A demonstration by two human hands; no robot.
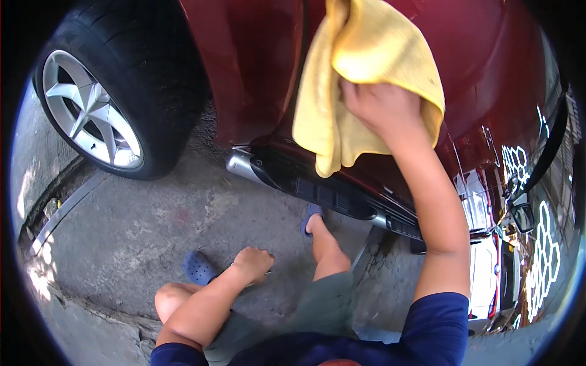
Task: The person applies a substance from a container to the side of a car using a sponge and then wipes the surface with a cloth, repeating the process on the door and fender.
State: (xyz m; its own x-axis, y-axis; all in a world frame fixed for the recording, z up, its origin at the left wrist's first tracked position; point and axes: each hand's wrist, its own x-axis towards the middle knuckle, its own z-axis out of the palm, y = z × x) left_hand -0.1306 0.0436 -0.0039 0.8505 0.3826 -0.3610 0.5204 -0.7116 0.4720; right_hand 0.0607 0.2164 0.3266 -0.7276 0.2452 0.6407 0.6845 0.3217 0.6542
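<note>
My right hand (387,110) is closed on a yellow microfiber cloth (390,46), which hangs in folds around the fingers. The cloth lies against the dark red car body (482,67), and its lower edge droops over the top of the side step. Over my thigh, my left hand (253,264) is curled into a fist, apart from the car. Whatever the fist holds, if anything, is hidden by its fingers.
A black tire with a silver star-spoked wheel (91,107) is at the left. Below the body runs a black side step (317,190) with silver ends. My blue clogs (198,267) rest on the concrete floor (146,213). Bright reflections cover the glossy panel at right.
</note>
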